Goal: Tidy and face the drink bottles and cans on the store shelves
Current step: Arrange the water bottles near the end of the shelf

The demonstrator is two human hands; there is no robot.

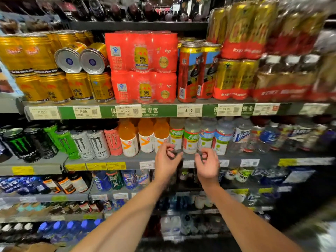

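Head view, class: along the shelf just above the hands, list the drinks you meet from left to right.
Black Monster cans → green Monster can → white Monster cans → pink Monster can → orange bottles → clear bottles with green-and-red labels → clear bottles with blue-topped labels.

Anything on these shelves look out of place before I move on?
Yes. On the top shelf, two gold cans lie on their sides atop the upright gold cans, silver ends facing out, left of the red multipacks. Other rows look upright.

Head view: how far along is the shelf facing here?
Done: the orange bottles and Monster cans stand upright, labels out. In hand: nothing; left hand and right hand hover, fingers loosely curled, before the pale bottles. Left: two gold cans lie on their sides.
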